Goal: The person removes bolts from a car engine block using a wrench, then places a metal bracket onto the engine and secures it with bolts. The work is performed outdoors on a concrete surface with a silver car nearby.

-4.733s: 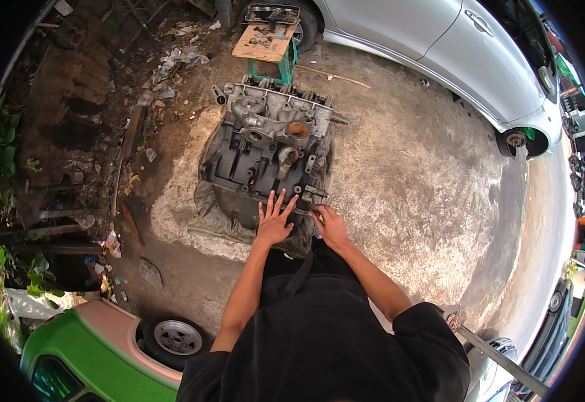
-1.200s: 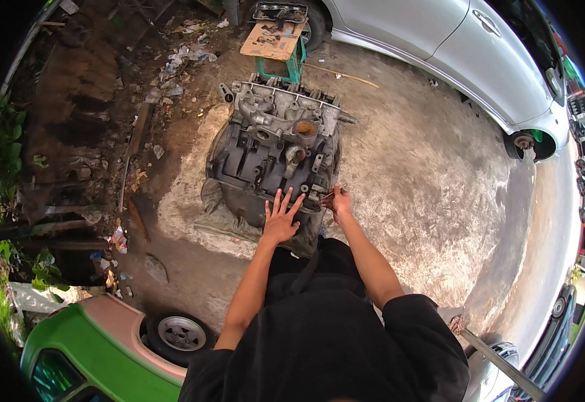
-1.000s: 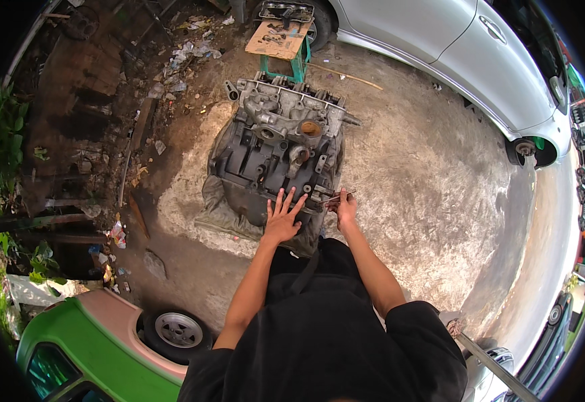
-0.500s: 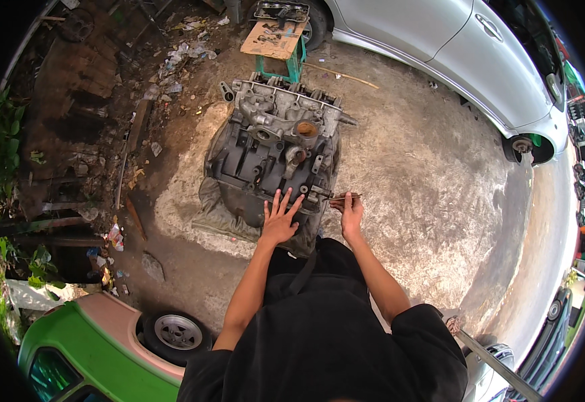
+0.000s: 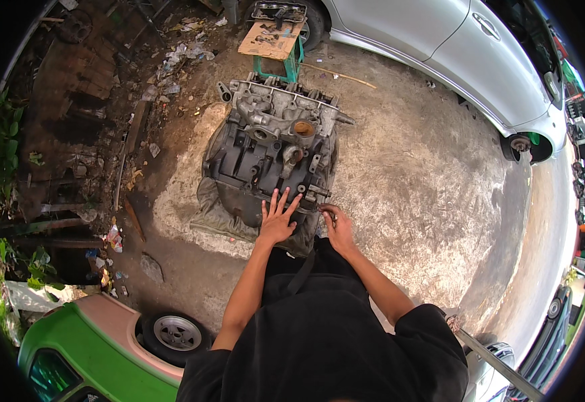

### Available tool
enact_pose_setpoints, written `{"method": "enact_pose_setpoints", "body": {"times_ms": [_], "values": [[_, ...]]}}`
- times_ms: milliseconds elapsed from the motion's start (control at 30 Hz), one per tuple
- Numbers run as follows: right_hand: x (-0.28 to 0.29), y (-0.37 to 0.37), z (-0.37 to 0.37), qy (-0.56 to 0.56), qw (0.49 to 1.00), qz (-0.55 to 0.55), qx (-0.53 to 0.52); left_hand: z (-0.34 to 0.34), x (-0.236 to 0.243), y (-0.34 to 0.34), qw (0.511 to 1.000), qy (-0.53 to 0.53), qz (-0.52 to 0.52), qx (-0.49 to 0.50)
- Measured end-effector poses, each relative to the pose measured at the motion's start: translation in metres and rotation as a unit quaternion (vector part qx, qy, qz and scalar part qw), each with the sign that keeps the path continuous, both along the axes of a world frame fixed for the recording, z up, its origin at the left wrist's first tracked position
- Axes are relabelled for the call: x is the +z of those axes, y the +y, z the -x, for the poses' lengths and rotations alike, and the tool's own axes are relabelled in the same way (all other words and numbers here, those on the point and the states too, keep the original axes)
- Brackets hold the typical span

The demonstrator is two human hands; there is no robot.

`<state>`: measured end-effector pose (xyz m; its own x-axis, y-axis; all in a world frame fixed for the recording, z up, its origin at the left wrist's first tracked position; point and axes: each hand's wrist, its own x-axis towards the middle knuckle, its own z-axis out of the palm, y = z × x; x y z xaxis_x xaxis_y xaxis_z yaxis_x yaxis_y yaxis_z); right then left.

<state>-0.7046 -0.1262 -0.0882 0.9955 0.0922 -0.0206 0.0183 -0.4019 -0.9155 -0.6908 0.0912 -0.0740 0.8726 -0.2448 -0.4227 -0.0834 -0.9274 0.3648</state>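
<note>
Item under inspection: 1 engine (image 5: 275,151), located on a grey-green sheet (image 5: 220,231) on the concrete floor (image 5: 413,181). The sheet's near left corner lies exposed and wrinkled; the engine takes up most of the remainder.

Left hand (image 5: 277,224): open, fingers spread, laid against the engine's near side. Right hand (image 5: 338,231): fingers bent at the engine's near right corner, just below a small metal bracket (image 5: 317,191). Whether these fingers grip anything cannot be told; the fingertips hide the point of contact. The 2 hands are near each other, not touching.

Assessment: the step in hand is judged to be close finger work at that corner, with the left hand bracing. Good practice calls for light pressure through the whole left palm, clear of the right hand's path in case of a slip. Right-hand effort should run in line with the part being worked, with no sideways strain. Feel is likely to serve better than sight here, so short, even movements are advised.

Risks: a small piece let go could drop into the sheet's folds or onto the floor. The wrinkled sheet may also let the engine shift under uneven force.
</note>
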Motion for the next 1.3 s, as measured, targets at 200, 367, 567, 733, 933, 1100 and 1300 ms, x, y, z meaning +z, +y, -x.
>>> {"method": "enact_pose_setpoints", "body": {"times_ms": [200, 367, 567, 733, 933, 1100, 1300], "values": [[0.009, 0.006, 0.005, -0.001, 0.999, 0.015, 0.040, 0.001, -0.001, 0.000, 1.000, -0.006, 0.002, 0.000], [0.010, 0.010, 0.006, -0.016, 0.998, 0.032, 0.060, 0.001, -0.003, 0.001, 1.000, -0.010, 0.007, -0.002], [0.007, 0.012, 0.007, 0.003, 0.997, 0.050, 0.064, 0.001, -0.003, 0.001, 1.000, -0.005, 0.001, -0.003], [0.005, 0.014, 0.003, 0.013, 0.999, 0.014, 0.042, 0.001, -0.004, 0.002, 1.000, -0.010, 0.006, -0.003], [0.012, 0.016, 0.004, 0.017, 0.990, 0.102, 0.096, 0.001, -0.005, 0.002, 1.000, -0.015, 0.008, -0.003], [0.013, 0.020, 0.005, -0.030, 0.982, 0.145, 0.118, 0.001, -0.004, 0.002, 1.000, -0.016, 0.009, -0.002], [0.005, 0.020, -0.006, -0.042, 0.993, 0.089, 0.068, 0.000, -0.002, 0.000, 1.000, -0.004, -0.003, -0.002]]}}
